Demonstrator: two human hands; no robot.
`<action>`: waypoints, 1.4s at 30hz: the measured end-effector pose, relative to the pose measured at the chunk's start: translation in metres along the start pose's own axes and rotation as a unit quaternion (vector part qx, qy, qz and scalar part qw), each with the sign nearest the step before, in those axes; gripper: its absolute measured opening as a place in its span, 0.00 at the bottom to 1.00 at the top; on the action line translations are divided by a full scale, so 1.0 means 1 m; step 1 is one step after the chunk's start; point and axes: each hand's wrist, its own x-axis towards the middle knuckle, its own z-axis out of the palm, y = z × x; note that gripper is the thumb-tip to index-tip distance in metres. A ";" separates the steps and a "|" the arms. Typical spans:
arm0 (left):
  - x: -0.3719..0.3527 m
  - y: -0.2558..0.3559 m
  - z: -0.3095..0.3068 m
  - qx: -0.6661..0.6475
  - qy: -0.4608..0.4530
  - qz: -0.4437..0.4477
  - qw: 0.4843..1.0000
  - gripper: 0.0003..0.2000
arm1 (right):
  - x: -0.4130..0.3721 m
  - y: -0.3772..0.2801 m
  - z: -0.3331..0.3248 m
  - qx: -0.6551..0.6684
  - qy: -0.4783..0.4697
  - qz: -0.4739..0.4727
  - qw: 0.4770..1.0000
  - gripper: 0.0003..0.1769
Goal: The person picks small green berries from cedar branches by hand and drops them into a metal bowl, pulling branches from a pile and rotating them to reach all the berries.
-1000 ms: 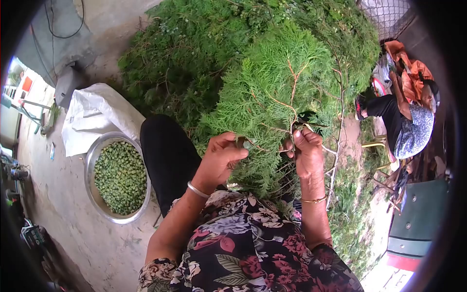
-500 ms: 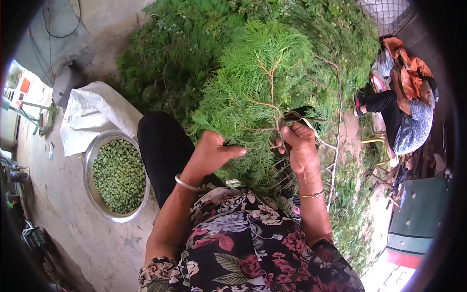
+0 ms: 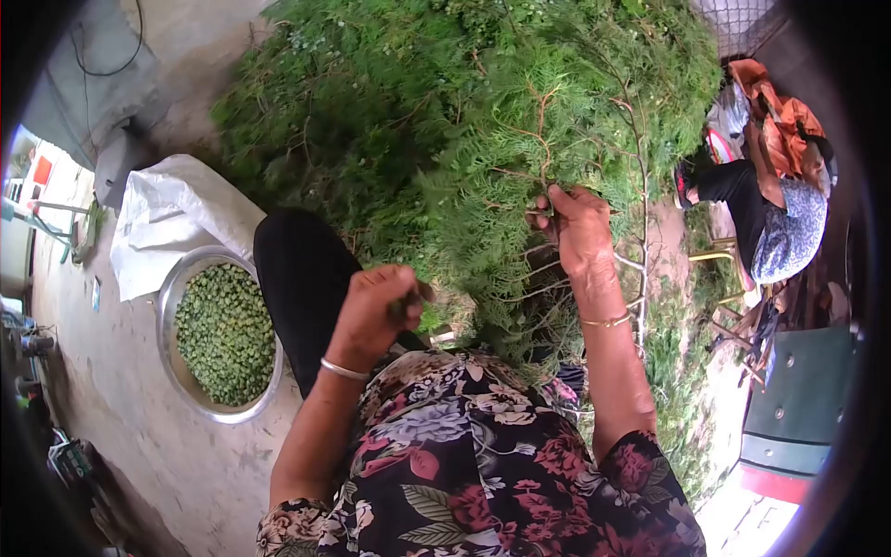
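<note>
My right hand (image 3: 583,227) is closed around the stem of a leafy evergreen branch (image 3: 543,139), whose flat green sprays fan out ahead of it on reddish twigs. My left hand (image 3: 373,308) is near my knee, apart from the branch, with its fingers curled in; whatever they may hold is hidden. Beside my left leg, a metal basin (image 3: 232,416) contains many small green seed cones (image 3: 225,334). A large heap of cut evergreen branches (image 3: 343,121) fills the ground in front of me.
A white woven sack (image 3: 181,209) lies behind the basin. One long bare stem (image 3: 644,232) runs along the right of the heap. Another person (image 3: 789,223) sits at the far right, near a dark green panel (image 3: 796,395). Black cables hang at the upper left.
My left hand has drawn back from the branch toward me, and its fingers have curled. My right hand has moved slightly up and right with the branch, which now leans farther away.
</note>
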 end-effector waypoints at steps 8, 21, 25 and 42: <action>0.018 -0.042 0.027 0.186 0.015 0.026 0.982 0.12 | -0.004 0.001 0.003 0.030 0.010 0.026 0.999 0.05; 0.021 -0.012 0.029 0.041 0.069 0.026 0.996 0.06 | -0.070 -0.004 -0.006 -0.584 -0.272 -0.167 0.746 0.48; 0.030 0.004 0.038 0.039 0.063 0.043 0.996 0.06 | -0.070 0.026 -0.033 -0.724 -0.173 -0.329 0.580 0.33; 0.009 0.038 0.026 -0.057 0.002 0.074 0.996 0.08 | -0.033 -0.001 -0.033 -0.325 -0.092 -0.005 0.941 0.06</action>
